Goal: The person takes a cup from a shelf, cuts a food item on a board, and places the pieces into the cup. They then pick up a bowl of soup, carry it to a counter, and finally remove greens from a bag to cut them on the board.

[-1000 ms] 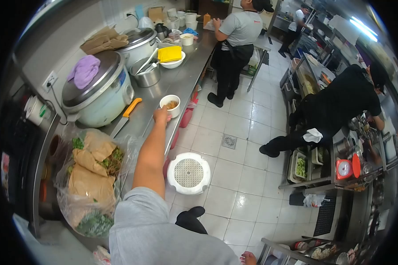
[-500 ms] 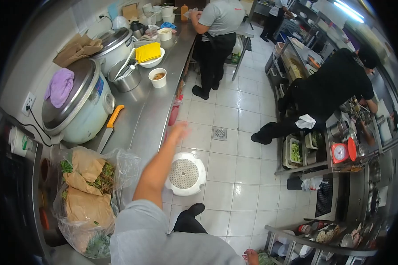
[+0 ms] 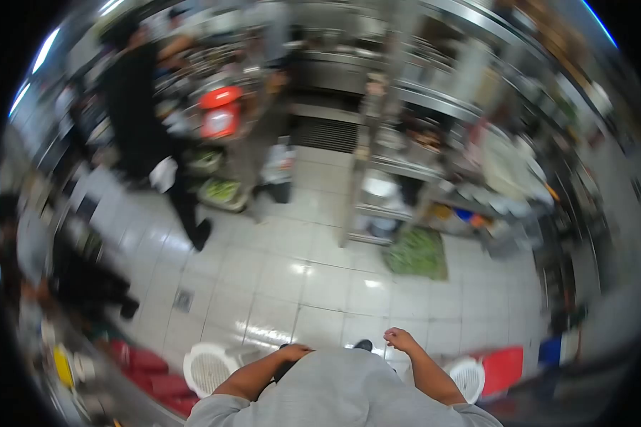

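Motion blurs much of the view. My left hand (image 3: pixel 293 352) is low at the front of my body, beside the grey shirt (image 3: pixel 335 388); its fingers are too blurred to read. On the other side of the body, my right hand (image 3: pixel 399 339) hangs over the tiled floor with its fingers curled, and whether anything is in them is too small to tell. A white stool (image 3: pixel 210 368) stands beside my left forearm. Near my right forearm are another white stool (image 3: pixel 467 378) and a red object (image 3: pixel 502 368).
A person in black (image 3: pixel 139 117) leans at a counter with a red scale (image 3: pixel 221 112). Another person (image 3: pixel 35 245) stands at the far left. Metal shelves (image 3: pixel 420 167) hold containers. A green bag (image 3: pixel 419 254) lies on the floor (image 3: pixel 278 285) beside them.
The view has swung right, from the steel counter to the shelves. My left arm, stretched forward over the floor before, is now down beside my body. My right forearm has come into view.
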### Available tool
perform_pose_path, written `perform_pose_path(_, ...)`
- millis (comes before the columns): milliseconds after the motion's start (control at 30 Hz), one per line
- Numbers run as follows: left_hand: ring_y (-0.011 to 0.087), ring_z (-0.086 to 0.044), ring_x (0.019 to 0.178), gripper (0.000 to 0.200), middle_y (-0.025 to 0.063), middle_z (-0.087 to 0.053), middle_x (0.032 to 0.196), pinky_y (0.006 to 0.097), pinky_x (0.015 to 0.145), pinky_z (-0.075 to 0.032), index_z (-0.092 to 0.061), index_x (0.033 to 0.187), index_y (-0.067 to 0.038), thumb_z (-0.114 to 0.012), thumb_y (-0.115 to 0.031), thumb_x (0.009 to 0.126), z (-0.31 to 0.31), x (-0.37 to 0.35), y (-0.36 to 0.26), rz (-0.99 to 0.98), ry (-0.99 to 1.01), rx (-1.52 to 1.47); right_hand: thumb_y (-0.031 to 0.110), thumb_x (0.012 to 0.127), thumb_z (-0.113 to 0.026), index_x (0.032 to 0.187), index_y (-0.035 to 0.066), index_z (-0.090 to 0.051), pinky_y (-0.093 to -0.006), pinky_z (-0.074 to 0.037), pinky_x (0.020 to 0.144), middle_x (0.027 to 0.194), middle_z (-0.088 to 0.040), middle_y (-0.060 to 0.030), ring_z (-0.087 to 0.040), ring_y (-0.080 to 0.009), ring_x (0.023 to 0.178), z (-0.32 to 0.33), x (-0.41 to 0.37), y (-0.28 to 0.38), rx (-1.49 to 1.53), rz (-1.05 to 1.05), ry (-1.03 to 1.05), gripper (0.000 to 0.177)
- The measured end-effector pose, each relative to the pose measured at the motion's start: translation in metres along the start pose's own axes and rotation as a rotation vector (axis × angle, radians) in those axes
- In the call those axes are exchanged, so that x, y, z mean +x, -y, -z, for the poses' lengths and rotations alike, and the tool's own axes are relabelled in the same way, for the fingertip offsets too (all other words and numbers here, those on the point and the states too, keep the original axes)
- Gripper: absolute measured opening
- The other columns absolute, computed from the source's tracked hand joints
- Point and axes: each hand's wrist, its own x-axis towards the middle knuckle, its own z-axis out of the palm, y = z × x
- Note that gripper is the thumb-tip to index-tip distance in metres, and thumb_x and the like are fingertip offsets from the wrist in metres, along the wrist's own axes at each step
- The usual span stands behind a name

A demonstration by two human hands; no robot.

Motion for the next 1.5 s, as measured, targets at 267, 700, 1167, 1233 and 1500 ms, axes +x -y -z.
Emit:
perform_pose_path(267, 0.0309, -0.054, 0.113, 0.058, 0.0155, -0.058, 0.121, 0.0416, 0.095, -0.042, -0.059, 0.118, -0.006, -0.049, -0.051, 0.083, -0.006, 0.174, -0.090, 0.362, 0.282, 0.687, 0.030, 0.085, -0.060, 0.106, 0.009, -0.060, -0.0280, -0.049, 0.061, 0.093, -0.065, -0.0030, -0.064, -0.0149, 0.077, 0.054, -0.119, -0.164, 0.496, -0.405, -0.172, 0.030)
perform_pose_path(700, 0.0318, -0.062, 0.082, 0.017, 0.0160, -0.066, 0.089, 0.0377, 0.072, -0.050, -0.069, 0.084, -0.008, -0.059, -0.019, 0.076, 0.038, 0.348, -0.291, -0.034, -0.036, 0.352, 0.026, 0.088, -0.058, 0.113, 0.007, -0.055, -0.0269, -0.047, 0.069, 0.099, -0.063, -0.0037, -0.063, -0.0154, 0.082, 0.255, -0.056, -0.142, 0.716, -0.193, -0.209, 0.032)
perform_pose_path(1167, 0.0157, -0.060, 0.085, 0.032, 0.0061, -0.066, 0.091, 0.0303, 0.076, -0.047, -0.062, 0.104, -0.006, -0.049, -0.033, 0.092, 0.167, 0.503, -0.625, -0.232, 0.419, 0.129, 0.036, 0.091, -0.053, 0.117, 0.004, -0.052, -0.0329, -0.049, 0.078, 0.106, -0.061, -0.0105, -0.061, -0.0206, 0.089, 0.634, -0.011, -0.100, 0.895, -0.144, -0.643, 0.042)
perform_pose_path(1233, 0.0151, -0.060, 0.091, 0.031, 0.0057, -0.066, 0.095, 0.0296, 0.080, -0.046, -0.062, 0.105, -0.006, -0.049, -0.031, 0.093, 0.192, 0.498, -0.711, -0.305, 0.508, 0.197, 0.040, 0.091, -0.051, 0.118, 0.003, -0.051, -0.0344, -0.049, 0.080, 0.108, -0.060, -0.0120, -0.060, -0.0223, 0.092, 0.682, 0.011, -0.089, 0.914, -0.072, -0.668, 0.046)
perform_pose_path(1500, 0.0157, -0.059, 0.089, 0.026, 0.0043, -0.064, 0.094, 0.0296, 0.081, -0.045, -0.062, 0.101, -0.003, -0.056, -0.026, 0.091, 0.243, 0.551, -0.905, -0.663, -0.067, -0.040, 0.060, 0.089, -0.041, 0.124, -0.001, -0.047, -0.0400, -0.049, 0.082, 0.121, -0.051, -0.0163, -0.055, -0.0284, 0.104, 0.908, 0.139, -0.014, 0.953, 0.247, -0.650, 0.071)
